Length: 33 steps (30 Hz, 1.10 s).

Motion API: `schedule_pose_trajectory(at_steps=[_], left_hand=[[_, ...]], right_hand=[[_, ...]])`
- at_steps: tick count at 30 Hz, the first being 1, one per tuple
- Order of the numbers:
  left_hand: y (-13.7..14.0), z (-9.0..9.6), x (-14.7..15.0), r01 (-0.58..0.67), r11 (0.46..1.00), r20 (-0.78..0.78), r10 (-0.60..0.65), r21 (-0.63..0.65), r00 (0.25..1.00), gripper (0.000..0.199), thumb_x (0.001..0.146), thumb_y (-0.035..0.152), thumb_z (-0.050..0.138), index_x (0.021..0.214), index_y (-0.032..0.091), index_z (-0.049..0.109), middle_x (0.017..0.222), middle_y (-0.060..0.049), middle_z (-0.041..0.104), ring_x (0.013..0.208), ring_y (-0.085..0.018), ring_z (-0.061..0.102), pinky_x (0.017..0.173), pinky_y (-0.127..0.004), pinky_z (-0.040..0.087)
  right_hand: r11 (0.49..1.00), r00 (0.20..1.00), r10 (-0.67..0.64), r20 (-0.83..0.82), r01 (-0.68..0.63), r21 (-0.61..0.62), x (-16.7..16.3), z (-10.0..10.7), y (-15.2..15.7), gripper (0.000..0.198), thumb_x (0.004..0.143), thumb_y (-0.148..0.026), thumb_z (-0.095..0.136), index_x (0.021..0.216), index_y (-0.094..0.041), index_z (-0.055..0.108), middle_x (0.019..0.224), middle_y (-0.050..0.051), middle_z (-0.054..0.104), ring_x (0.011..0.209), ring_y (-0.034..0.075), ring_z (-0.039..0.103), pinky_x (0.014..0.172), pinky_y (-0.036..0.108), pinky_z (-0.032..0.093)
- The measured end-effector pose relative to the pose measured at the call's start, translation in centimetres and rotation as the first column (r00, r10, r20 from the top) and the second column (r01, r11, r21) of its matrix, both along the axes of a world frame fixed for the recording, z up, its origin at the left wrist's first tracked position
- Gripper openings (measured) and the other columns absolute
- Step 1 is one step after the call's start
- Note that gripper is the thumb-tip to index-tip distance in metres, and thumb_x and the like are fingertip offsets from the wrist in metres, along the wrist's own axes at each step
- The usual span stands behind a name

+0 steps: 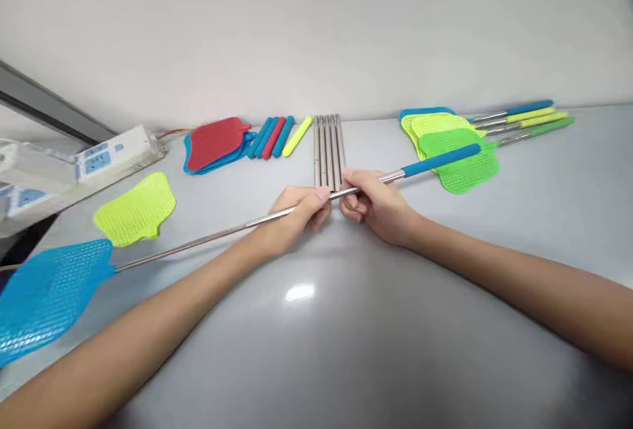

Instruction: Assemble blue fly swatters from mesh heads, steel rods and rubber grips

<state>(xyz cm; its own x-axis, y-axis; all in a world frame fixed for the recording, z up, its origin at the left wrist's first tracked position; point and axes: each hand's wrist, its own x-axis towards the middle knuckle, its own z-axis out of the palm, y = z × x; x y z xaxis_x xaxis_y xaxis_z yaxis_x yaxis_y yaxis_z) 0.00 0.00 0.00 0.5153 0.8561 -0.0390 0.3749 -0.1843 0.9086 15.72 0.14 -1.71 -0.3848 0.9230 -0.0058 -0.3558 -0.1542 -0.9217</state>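
Gripping one swatter (pixel 212 236) with both hands, above the table (pixel 321 337). Left hand (pixel 297 215): closed, thumb along the top of the metal rod (pixel 257 221), fingers curled beneath. Right hand (pixel 378 208): closed on the same rod just beside the left, thumb and forefinger pinching, remaining fingers folded in. The swatter lies aslant: blue head (pixel 57 294) low at left, partly cut off by the frame edge; blue grip (pixel 440 161) higher at right, crossing in front of a green head (pixel 459 175). Contact between those two: cannot tell.

Beyond the blue head, on the table: one loose yellow head (pixel 138 208), neck toward the person. Farther back, a red head (pixel 217 142) rests on blue ones, exact count hidden. To its right, five loose grips (pixel 273 139) in a row, in order: blue, blue, red, blue, yellow. Next, five steel tubes (pixel 328 152) side by side, pointing away from the person, near ends just behind the hands. At back right, four swatters (pixel 529 114) overlap, grips to the right: blue, yellow, yellow, green from the back.

Far left: white box (pixel 116 152) with blue printing, thin wires (pixel 175 131) at its end. Pale wall (pixel 316 33) behind.
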Motion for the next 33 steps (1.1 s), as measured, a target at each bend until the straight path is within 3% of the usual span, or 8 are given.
schedule_pose_trajectory(at_steps=[33], left_hand=[[0.14, -0.11, 0.01, 0.001, 1.000, 0.022, 0.000, -0.023, 1.000, 0.049, 0.086, 0.039, 0.029, 0.047, 0.015, 0.045, 0.045, 0.002, 0.043, 0.049, -0.008, 0.040, 0.054, -0.023, 0.032]], right_hand=[[1.000, 1.000, 0.011, -0.023, -0.011, -0.015, 0.01, 0.12, 0.04, 0.040, 0.083, -0.031, 0.044, 0.046, -0.016, 0.040, 0.038, -0.006, 0.032, 0.037, 0.006, 0.034, 0.041, 0.022, 0.024]])
